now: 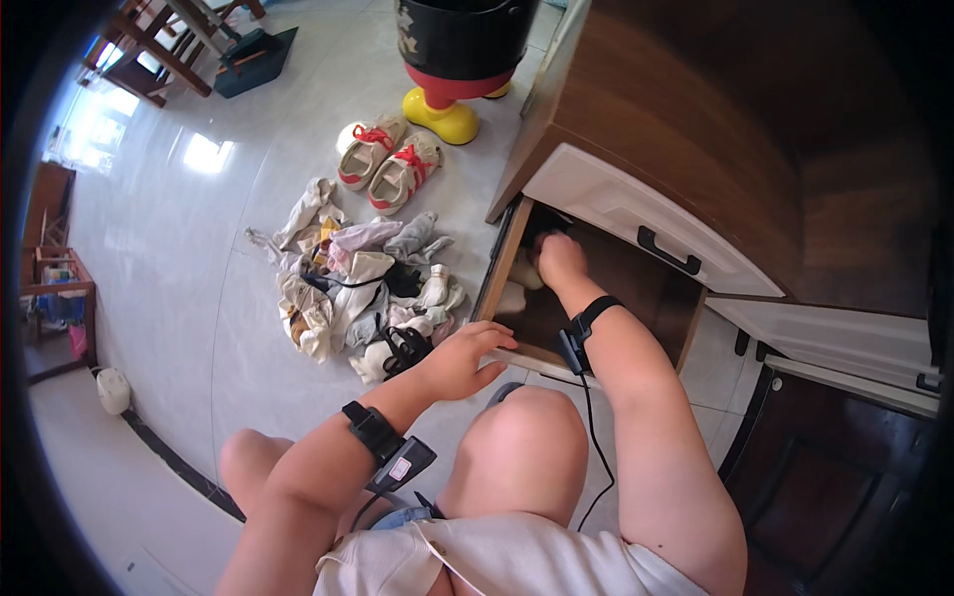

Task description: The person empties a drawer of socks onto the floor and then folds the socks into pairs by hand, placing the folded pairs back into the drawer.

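Note:
My right hand [559, 260] reaches down into an open wooden drawer [641, 298], at its left side. Its fingers are curled closed; what they hold, if anything, is hidden. Beside them in the drawer lie pale, sock-like cloth pieces [511, 298], and something dark shows just beyond the hand. My left hand [463, 362] is open, fingers spread, with its fingertips at the drawer's near left corner. Left of the drawer, a loose heap of socks [363, 273] in white, grey, pink and black lies on the tiled floor. Black straps with small devices circle both wrists.
Beyond the heap stands a pair of pale sneakers [391, 164] with red laces. Behind them is a black and red bin [462, 50] on yellow shoe-shaped feet. The brown cabinet [676, 129] rises at the right, near a dark door [835, 487]. Wooden chairs [149, 60] stand far left.

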Action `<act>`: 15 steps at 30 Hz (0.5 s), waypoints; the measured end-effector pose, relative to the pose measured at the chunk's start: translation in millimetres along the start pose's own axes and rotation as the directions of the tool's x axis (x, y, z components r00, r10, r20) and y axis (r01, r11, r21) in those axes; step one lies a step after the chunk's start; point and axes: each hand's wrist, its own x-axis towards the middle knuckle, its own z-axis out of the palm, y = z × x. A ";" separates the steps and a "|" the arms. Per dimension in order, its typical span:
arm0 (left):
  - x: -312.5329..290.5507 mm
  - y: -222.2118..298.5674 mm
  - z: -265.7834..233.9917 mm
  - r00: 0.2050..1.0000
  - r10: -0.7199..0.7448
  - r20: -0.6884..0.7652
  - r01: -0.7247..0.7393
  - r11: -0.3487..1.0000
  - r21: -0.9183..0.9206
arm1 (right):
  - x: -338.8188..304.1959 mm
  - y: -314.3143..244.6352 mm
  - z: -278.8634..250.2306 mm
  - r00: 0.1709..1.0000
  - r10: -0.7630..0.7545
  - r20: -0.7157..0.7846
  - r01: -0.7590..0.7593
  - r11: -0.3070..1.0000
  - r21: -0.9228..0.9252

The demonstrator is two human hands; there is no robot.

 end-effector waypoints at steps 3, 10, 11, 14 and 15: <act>-14.8 0.3 -8.4 0.999 -0.032 -0.043 0.031 0.999 -0.023 | -6.8 -18.6 -17.5 0.982 0.173 0.078 -0.174 0.985 0.011; -76.0 -43.1 -43.7 0.768 -0.604 -0.213 0.456 0.750 -0.480 | -24.6 -30.7 -52.8 0.977 -0.047 0.210 0.036 0.998 0.054; -86.8 -50.6 -52.9 0.707 -0.661 -0.253 0.488 0.714 -0.502 | -35.2 -62.8 -77.8 0.969 -0.069 0.238 0.106 0.984 -0.146; -103.8 -59.3 -68.2 0.556 -0.789 -0.263 0.421 0.540 -0.729 | -32.8 -124.8 -102.9 0.899 -0.348 0.264 0.341 0.937 0.076; -111.1 -58.0 -71.6 0.521 -0.818 -0.245 0.392 0.484 -0.783 | -24.7 -146.8 -97.5 0.875 -0.368 0.315 0.359 0.929 0.088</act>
